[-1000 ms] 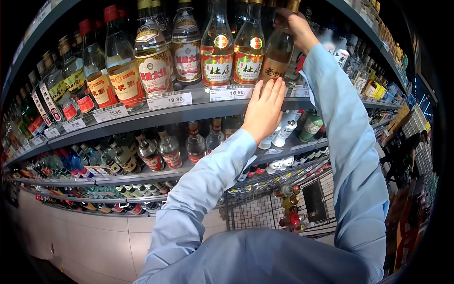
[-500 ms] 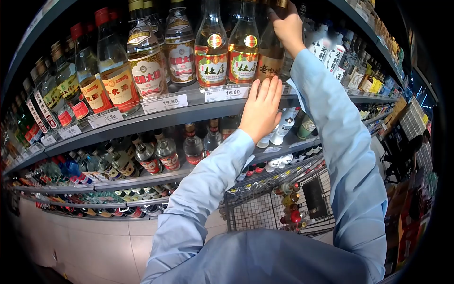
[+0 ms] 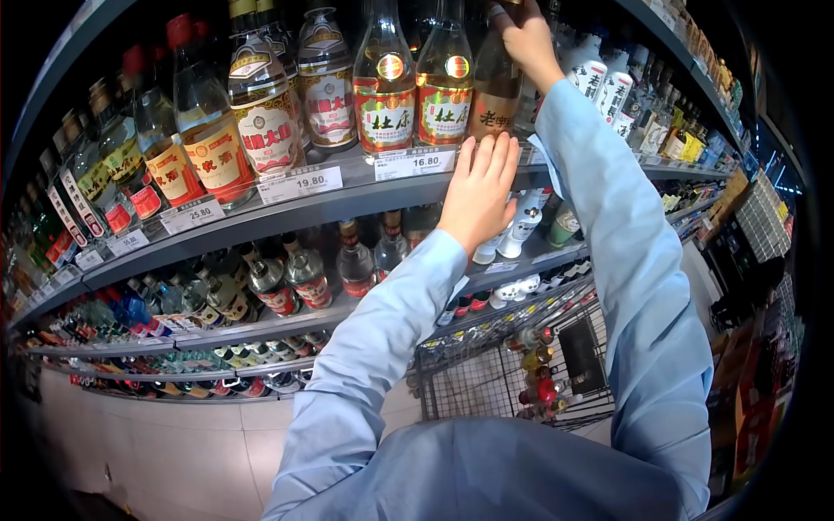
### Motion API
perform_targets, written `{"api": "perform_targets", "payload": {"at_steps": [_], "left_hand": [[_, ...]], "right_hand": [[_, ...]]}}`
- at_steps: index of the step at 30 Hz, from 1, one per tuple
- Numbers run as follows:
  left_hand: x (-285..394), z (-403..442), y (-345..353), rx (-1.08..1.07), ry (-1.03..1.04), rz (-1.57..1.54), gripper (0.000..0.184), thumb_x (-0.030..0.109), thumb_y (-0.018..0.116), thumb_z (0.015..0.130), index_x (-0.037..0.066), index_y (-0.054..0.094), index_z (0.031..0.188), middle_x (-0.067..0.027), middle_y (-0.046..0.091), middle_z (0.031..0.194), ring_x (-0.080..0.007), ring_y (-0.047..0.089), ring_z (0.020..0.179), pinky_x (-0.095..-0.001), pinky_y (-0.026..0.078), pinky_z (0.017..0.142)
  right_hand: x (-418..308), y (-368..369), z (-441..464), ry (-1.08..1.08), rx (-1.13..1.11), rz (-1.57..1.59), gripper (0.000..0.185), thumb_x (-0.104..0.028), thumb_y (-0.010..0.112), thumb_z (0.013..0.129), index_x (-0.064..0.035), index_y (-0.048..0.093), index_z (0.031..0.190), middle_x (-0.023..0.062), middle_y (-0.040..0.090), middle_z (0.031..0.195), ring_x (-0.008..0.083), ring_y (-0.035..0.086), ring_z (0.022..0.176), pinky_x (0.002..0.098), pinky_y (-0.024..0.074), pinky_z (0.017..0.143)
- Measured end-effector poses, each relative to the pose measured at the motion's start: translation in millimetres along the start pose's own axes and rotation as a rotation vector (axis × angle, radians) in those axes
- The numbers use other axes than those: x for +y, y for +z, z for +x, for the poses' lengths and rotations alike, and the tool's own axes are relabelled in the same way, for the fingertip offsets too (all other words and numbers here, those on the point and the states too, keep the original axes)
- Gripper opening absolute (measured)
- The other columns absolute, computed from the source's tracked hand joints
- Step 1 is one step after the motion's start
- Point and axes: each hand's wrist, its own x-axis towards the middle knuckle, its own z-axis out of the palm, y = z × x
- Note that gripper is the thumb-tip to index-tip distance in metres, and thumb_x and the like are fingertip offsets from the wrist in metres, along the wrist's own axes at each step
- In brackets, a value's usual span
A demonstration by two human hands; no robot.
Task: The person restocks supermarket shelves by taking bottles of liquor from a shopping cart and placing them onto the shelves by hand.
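Note:
At the top of the view my right hand (image 3: 525,39) has its fingers round the neck of a bottle with a brown label (image 3: 497,108), which stands upright at the front of the upper shelf. My left hand (image 3: 480,189) lies flat against the shelf edge (image 3: 347,198) just below that bottle, its fingers stretched out and holding nothing. Left of the brown-labelled bottle stand two clear bottles with red and green labels (image 3: 385,117). A price tag reading 16.80 (image 3: 414,165) is on the edge beside my left fingertips.
More bottles with orange and red labels (image 3: 213,156) fill the upper shelf at left; white bottles (image 3: 586,74) stand at right. Lower shelves hold rows of bottles (image 3: 304,273). A wire shopping cart (image 3: 473,382) with several bottles is below, above the tiled floor (image 3: 191,443).
The view has shifted slightly, and the shelf bottles appear a little further left. My right hand has come round the bottle's neck from its side; my left hand stays at the shelf edge.

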Motion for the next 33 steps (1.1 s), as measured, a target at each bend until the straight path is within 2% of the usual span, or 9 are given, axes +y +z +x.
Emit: {"api": "perform_targets", "payload": {"at_steps": [11, 13, 14, 18, 19, 23, 27, 31, 33], "left_hand": [[-3, -3, 4, 0.044, 0.014, -0.026, 0.076, 0.032, 0.060, 0.066, -0.004, 0.035, 0.128, -0.0177, 0.038, 0.129, -0.0307, 0.033, 0.120, -0.0439, 0.019, 0.105], [-3, -3, 5, 0.060, 0.011, 0.016, 0.076, 0.034, 0.062, 0.066, -0.003, 0.036, 0.127, -0.0163, 0.039, 0.127, -0.0300, 0.034, 0.119, -0.0443, 0.023, 0.103], [-3, -3, 3, 0.061, 0.013, 0.021, 0.075, 0.034, 0.062, 0.066, -0.003, 0.037, 0.126, -0.0163, 0.039, 0.127, -0.0299, 0.034, 0.119, -0.0442, 0.023, 0.103], [-2, -4, 1, 0.071, 0.011, 0.025, 0.074, 0.033, 0.063, 0.065, -0.003, 0.038, 0.125, -0.0163, 0.040, 0.127, -0.0296, 0.034, 0.119, -0.0438, 0.022, 0.103], [-2, -4, 1, 0.070, 0.007, 0.023, 0.075, 0.033, 0.063, 0.065, -0.003, 0.038, 0.125, -0.0163, 0.040, 0.127, -0.0297, 0.033, 0.119, -0.0437, 0.021, 0.104], [-1, -5, -1, 0.046, 0.005, 0.041, 0.075, 0.036, 0.062, 0.067, -0.002, 0.036, 0.127, -0.0158, 0.038, 0.129, -0.0296, 0.032, 0.121, -0.0437, 0.020, 0.105], [0, -6, -5, 0.029, 0.006, 0.057, 0.076, 0.036, 0.061, 0.068, -0.002, 0.035, 0.129, -0.0156, 0.035, 0.132, -0.0295, 0.029, 0.124, -0.0438, 0.018, 0.106], [1, -7, -6, -0.017, -0.002, 0.033, 0.076, 0.035, 0.060, 0.069, 0.000, 0.033, 0.131, -0.0147, 0.033, 0.135, -0.0287, 0.026, 0.127, -0.0439, 0.016, 0.106], [2, -8, -1, -0.012, 0.002, 0.035, 0.077, 0.035, 0.062, 0.068, 0.002, 0.033, 0.131, -0.0143, 0.032, 0.137, -0.0285, 0.027, 0.127, -0.0437, 0.016, 0.106]], "right_hand": [[-14, 7, -12, 0.067, 0.070, 0.082, 0.053, -0.019, 0.056, 0.084, 0.0007, 0.036, 0.129, 0.0183, 0.061, 0.102, 0.0261, 0.059, 0.094, 0.0328, 0.0444, 0.083], [14, 10, -4, -0.123, 0.179, -0.188, 0.054, -0.016, 0.056, 0.084, 0.0000, 0.034, 0.131, 0.0164, 0.062, 0.099, 0.0257, 0.060, 0.090, 0.0316, 0.0456, 0.081], [24, 10, 0, -0.256, 0.233, -0.264, 0.034, -0.011, 0.057, 0.083, -0.0022, 0.050, 0.115, 0.0111, 0.062, 0.089, 0.0205, 0.061, 0.078, 0.0295, 0.0490, 0.070], [31, 4, -4, -0.154, 0.119, -0.399, 0.047, -0.036, 0.051, 0.086, -0.0099, 0.043, 0.124, 0.0250, 0.060, 0.095, 0.0395, 0.057, 0.093, 0.0422, 0.0457, 0.076], [22, 3, -11, -0.213, 0.116, -0.389, 0.038, -0.028, 0.056, 0.083, -0.0014, 0.051, 0.110, 0.0198, 0.062, 0.085, 0.0354, 0.061, 0.079, 0.0410, 0.0487, 0.070], [38, -2, -29, -0.180, 0.056, -0.395, 0.046, -0.031, 0.053, 0.085, -0.0031, 0.043, 0.119, 0.0260, 0.059, 0.094, 0.0403, 0.057, 0.090, 0.0429, 0.0451, 0.075], [5, -18, -93, -0.111, 0.111, 0.140, 0.042, -0.016, 0.053, 0.087, 0.0012, 0.041, 0.123, 0.0196, 0.049, 0.120, 0.0259, 0.051, 0.109, 0.0333, 0.0403, 0.091], [-9, -81, -211, 0.171, -0.151, 0.362, 0.035, -0.002, 0.049, 0.086, 0.0004, 0.044, 0.120, 0.0108, 0.049, 0.113, 0.0147, 0.050, 0.102, 0.0262, 0.0394, 0.090], [-13, -110, -281, 0.347, -0.340, 0.266, 0.027, 0.006, 0.050, 0.082, 0.0014, 0.050, 0.109, 0.0049, 0.050, 0.100, 0.0105, 0.052, 0.090, 0.0201, 0.0424, 0.077]]}}
